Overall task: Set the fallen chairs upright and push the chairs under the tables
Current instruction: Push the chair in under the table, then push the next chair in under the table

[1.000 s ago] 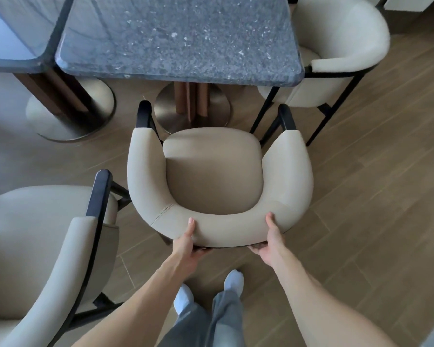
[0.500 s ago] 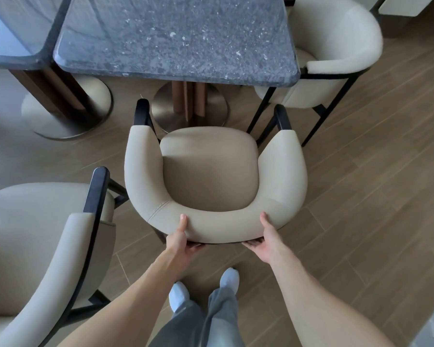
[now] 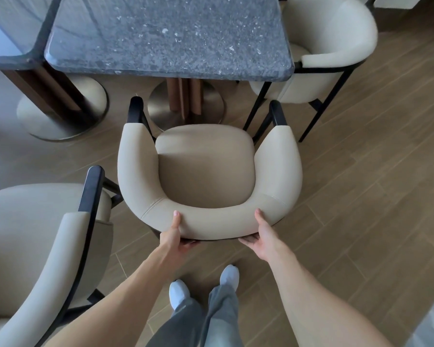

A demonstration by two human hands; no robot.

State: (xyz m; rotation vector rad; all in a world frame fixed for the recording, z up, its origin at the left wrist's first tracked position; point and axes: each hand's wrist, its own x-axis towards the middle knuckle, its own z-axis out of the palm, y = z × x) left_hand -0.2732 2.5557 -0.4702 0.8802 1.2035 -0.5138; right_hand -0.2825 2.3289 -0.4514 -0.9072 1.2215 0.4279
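Fingers (image 3: 186, 242) of your left hand (image 3: 172, 237) curl under the backrest of the beige chair (image 3: 206, 171), thumb laid on top; your right hand (image 3: 259, 240) grips the same rim, fingers tucked beneath and mostly hidden. Ahead of your fingers the chair stands upright, its seat just short of the worktop (image 3: 168, 36) edge and not yet beneath it. Expect the front legs to strike the round pedestal base (image 3: 186, 106) if you push off-centre. An uneven push would swing the right armrest toward the chair beyond your right hand (image 3: 331, 46), already tucked in. To the left of your fingers, a third chair (image 3: 35, 234) stands close, narrowing the lane.
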